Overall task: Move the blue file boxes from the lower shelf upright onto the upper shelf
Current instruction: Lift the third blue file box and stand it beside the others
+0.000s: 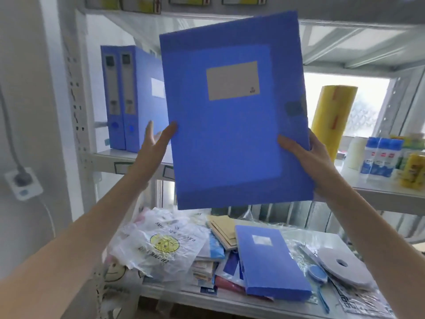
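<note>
A blue file box (pixel 232 125) with a grey label is raised upright in front of the upper shelf (pixel 108 157), its broad face toward me. My right hand (pixel 305 155) grips its lower right edge. My left hand (pixel 154 141) touches its left edge with the thumb, fingers spread behind it. Two blue file boxes (pixel 128 97) stand upright at the left end of the upper shelf. Another blue file box (pixel 269 261) lies flat on the lower shelf (pixel 207 300) among clutter.
A yellow roll (pixel 333 113), white-blue bottles (pixel 379 157) and yellow packs (pixel 414 171) stand at the upper shelf's right. The lower shelf holds plastic bags (pixel 161 245), notebooks (pixel 223 231) and a white tape disc (pixel 342 263). A wall socket (pixel 23 183) is at the left.
</note>
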